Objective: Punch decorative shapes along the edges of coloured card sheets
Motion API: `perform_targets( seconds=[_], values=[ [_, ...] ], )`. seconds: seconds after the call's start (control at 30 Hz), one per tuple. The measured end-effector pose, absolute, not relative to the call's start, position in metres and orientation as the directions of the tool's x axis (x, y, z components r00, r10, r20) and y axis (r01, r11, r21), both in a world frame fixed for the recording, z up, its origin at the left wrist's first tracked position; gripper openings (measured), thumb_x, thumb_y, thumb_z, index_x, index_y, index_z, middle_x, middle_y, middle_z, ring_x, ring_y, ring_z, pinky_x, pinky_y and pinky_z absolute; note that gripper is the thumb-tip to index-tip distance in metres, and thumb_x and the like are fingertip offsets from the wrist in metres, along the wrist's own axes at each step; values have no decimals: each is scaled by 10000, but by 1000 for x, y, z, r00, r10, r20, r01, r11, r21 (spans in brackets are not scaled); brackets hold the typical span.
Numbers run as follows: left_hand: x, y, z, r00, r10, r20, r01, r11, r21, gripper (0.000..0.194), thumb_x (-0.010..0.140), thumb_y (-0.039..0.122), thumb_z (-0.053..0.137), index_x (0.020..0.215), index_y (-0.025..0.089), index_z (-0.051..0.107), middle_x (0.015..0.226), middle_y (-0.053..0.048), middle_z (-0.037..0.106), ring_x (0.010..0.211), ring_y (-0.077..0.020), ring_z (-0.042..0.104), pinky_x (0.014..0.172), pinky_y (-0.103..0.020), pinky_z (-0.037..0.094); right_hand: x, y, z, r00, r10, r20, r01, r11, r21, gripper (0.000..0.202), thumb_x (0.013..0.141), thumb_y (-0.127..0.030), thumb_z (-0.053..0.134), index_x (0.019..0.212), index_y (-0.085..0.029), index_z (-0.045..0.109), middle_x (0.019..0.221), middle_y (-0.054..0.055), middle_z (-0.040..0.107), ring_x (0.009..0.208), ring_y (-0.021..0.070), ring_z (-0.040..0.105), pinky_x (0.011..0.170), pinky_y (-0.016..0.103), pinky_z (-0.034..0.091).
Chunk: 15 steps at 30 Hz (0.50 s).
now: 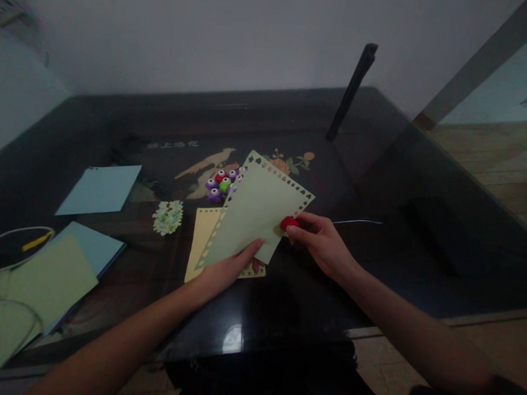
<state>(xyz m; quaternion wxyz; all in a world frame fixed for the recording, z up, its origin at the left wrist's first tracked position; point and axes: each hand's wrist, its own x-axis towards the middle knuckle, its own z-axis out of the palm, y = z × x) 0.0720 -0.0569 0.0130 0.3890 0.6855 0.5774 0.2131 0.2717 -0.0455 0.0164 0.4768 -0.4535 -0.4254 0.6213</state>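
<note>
My left hand [238, 261] grips a pale green sheet of paper [258, 209] by its lower edge, thumb on top. Small shapes are cut along its top, left and part of its right edge. At the sheet's right edge, my right hand [321, 239] is closed around a small red craft punch [290, 223]. Beneath the held sheet lies a yellow sheet [199, 235] with cut-out borders. Several purple, red and green craft punches [220, 184] sit just behind, partly covered by the paper. Left of these is a pile of small paper cut-outs [167, 217].
The dark glossy tabletop [293, 305] shows a bird and flower picture. Blue paper [100, 190] and green paper [60, 275] lie at left, near a white cable [12, 230]. A black upright bar [353, 90] stands at the back right. A thin wire [359, 221] lies at right.
</note>
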Motion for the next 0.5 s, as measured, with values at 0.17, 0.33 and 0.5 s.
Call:
perform_targets(
  seconds=[0.17,0.33,0.5],
  values=[
    [73,-57,16,264,948,-179,630,-29,776,490,851,453,442,430,245,584,579,-32,672,847,-227,634,1033,-386,360,273,-45,20,-157,971,-179,-205,-209,-956,192,657,-329,748,800,-210,703,728,13,643,595,110,503,561,266,401],
    [74,-56,19,255,946,-200,628,-5,779,492,846,445,442,420,241,579,554,-37,656,800,-238,634,1017,-396,368,273,-46,20,-170,967,-188,-203,-221,-954,209,658,-321,754,823,-210,692,736,10,635,597,105,508,528,251,371],
    [74,-57,18,244,947,-208,638,4,770,494,847,459,437,429,242,586,607,-42,678,864,-248,627,1030,-399,346,272,-46,18,-158,970,-186,-228,-219,-949,219,646,-314,766,816,-203,684,729,3,622,597,101,510,520,243,366]
  ],
)
